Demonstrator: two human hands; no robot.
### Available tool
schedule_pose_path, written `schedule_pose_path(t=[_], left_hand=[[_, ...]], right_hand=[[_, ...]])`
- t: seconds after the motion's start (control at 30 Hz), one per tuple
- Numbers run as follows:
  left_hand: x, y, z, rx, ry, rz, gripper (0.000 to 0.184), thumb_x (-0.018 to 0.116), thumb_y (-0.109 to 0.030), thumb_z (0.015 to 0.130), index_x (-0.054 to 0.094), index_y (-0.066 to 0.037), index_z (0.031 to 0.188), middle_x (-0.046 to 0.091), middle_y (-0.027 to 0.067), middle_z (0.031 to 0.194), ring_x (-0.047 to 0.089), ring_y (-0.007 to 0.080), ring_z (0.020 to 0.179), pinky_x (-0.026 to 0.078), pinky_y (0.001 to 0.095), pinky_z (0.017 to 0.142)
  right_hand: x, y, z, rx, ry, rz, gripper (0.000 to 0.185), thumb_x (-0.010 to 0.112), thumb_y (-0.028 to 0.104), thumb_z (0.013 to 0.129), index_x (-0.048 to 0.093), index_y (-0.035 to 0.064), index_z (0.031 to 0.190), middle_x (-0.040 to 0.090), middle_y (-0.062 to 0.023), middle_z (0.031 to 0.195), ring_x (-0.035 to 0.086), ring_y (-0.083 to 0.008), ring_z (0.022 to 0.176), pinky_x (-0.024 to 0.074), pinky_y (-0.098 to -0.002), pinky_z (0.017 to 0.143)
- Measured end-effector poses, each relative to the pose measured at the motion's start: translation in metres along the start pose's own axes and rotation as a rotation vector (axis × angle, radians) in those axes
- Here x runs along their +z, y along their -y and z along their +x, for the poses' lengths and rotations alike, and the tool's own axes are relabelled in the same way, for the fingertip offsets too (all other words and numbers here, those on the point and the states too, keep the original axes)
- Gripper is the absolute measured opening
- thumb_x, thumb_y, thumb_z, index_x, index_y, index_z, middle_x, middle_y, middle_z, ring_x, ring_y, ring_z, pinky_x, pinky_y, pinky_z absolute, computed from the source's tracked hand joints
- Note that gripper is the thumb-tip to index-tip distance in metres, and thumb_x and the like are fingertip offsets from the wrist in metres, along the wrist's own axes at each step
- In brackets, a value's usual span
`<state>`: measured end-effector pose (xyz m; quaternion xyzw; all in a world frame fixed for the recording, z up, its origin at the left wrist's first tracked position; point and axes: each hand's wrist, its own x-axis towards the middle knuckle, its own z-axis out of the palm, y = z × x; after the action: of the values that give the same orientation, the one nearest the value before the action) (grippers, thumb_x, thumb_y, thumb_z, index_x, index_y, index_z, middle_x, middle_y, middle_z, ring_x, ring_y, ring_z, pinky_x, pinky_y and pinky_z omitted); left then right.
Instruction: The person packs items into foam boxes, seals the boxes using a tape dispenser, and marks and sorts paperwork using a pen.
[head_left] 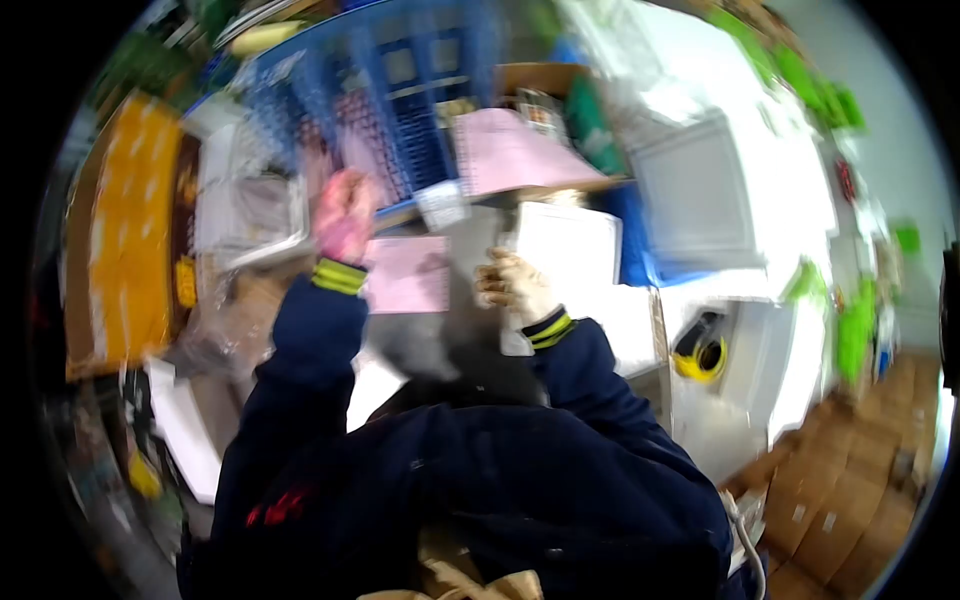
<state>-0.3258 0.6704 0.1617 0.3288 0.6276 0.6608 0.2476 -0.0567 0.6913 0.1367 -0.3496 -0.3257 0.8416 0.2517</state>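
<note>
Left grip (pixel 345 215) blurred — hold unclear — near pink sheet (pixel 408 276).

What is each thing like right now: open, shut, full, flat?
Left hand: blurred, grip unclear
Right hand: fingers curled, grip unclear
Small pink sheet: lying flat
Blue basket: open slots, things inside
Cardboard box: open, things inside
Black-and-yellow tool: lying down, not held

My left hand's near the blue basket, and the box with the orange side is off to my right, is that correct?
Not quite: the head view shows the box with the orange side off to your left. Your left hand is near the blue basket.
</note>
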Motion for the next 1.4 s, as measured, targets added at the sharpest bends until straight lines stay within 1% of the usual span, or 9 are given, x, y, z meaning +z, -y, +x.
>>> schedule_pose_path(t=[0.17,0.43,0.67,0.77,0.97,1.0,1.13,1.27,1.4], left_hand=[[0.001,-0.009,-0.086,-0.241,0.33,0.31,0.018,0.051,-0.022,0.089,0.052,-0.007,0.098,0.048,-0.0011,0.059,0.035,0.0033,0.04,0.027,0.0174,0.037],[0.033,0.006,-0.211,-0.438,1.024,0.284,0.019,0.052,-0.013,0.086,0.053,-0.007,0.105,0.054,0.0002,0.069,0.048,0.0048,0.052,0.037,0.0195,0.042],[0.059,-0.018,-0.301,-0.494,1.359,0.29,0.029,0.058,-0.015,0.084,0.052,-0.005,0.11,0.053,-0.001,0.061,0.048,0.0061,0.05,0.039,0.0224,0.047],[0.088,-0.033,-0.314,-0.409,1.418,0.29,0.043,0.06,-0.018,0.083,0.044,-0.006,0.121,0.052,-0.0007,0.062,0.047,0.0063,0.05,0.04,0.0221,0.046],[0.222,-0.075,-0.348,-0.486,1.395,0.063,0.078,0.066,-0.021,0.079,0.016,-0.004,0.137,0.052,0.0165,0.105,0.056,0.0135,0.065,0.047,0.0259,0.054],[0.25,-0.077,-0.358,-0.488,1.378,0.034,0.077,0.067,-0.02,0.079,0.017,-0.003,0.136,0.051,0.0171,0.107,0.057,0.0137,0.067,0.048,0.0263,0.056],[0.37,-0.073,-0.395,-0.481,1.36,-0.07,0.076,0.066,-0.02,0.081,0.016,0.0,0.134,0.047,0.0159,0.11,0.059,0.0181,0.075,0.048,0.0264,0.061],[0.48,-0.074,-0.434,-0.656,1.224,0.0,0.073,0.067,-0.031,0.078,0.027,0.0,0.13,0.047,0.0152,0.112,0.06,0.0251,0.086,0.05,0.0319,0.073],[0.535,-0.058,-0.447,-0.788,1.087,-0.033,0.073,0.069,-0.042,0.074,0.033,-0.01,0.13,0.038,0.0194,0.126,0.057,0.0279,0.091,0.05,0.0341,0.076]], right_hand=[[-0.012,-0.008,-0.064,0.015,-0.148,0.1,0.039,0.051,0.025,0.09,0.044,0.0038,0.122,0.061,-0.0079,0.093,0.06,-0.0132,0.074,0.049,-0.0243,0.064],[-0.04,-0.045,-0.183,-0.148,-0.423,0.199,0.039,0.05,0.025,0.091,0.044,0.0043,0.123,0.061,-0.008,0.096,0.06,-0.0151,0.08,0.0494,-0.0261,0.067],[-0.057,-0.118,-0.295,-0.202,-0.679,0.336,0.038,0.051,0.023,0.09,0.043,0.0051,0.123,0.062,-0.0092,0.093,0.06,-0.0168,0.078,0.0497,-0.0281,0.067],[-0.07,-0.121,-0.31,-0.308,-0.667,0.375,0.038,0.051,0.023,0.091,0.043,0.0048,0.123,0.062,-0.0095,0.093,0.06,-0.0169,0.076,0.0496,-0.0261,0.064],[-0.192,-0.079,-0.373,-0.617,-0.677,0.419,0.043,0.047,0.017,0.09,0.035,0.0035,0.129,0.059,-0.013,0.096,0.06,-0.018,0.072,0.0499,-0.026,0.061],[-0.231,-0.067,-0.389,-0.701,-0.618,0.494,0.044,0.046,0.016,0.09,0.033,0.0036,0.13,0.058,-0.0141,0.098,0.059,-0.0191,0.072,0.05,-0.0265,0.061],[-0.348,0.0,-0.453,-0.813,-1.118,0.414,0.049,0.049,0.018,0.089,0.03,0.0035,0.132,0.057,-0.0146,0.099,0.059,-0.0209,0.072,0.0501,-0.0289,0.057],[-0.439,0.063,-0.514,-0.816,-1.186,0.265,0.055,0.05,0.026,0.089,0.027,0.0024,0.133,0.053,-0.0171,0.108,0.056,-0.0223,0.076,0.0487,-0.0332,0.069],[-0.518,0.113,-0.532,-0.807,-1.193,0.248,0.054,0.054,0.024,0.087,0.031,0.0034,0.131,0.052,-0.0104,0.094,0.049,-0.0143,0.068,0.0444,-0.0269,0.059]])
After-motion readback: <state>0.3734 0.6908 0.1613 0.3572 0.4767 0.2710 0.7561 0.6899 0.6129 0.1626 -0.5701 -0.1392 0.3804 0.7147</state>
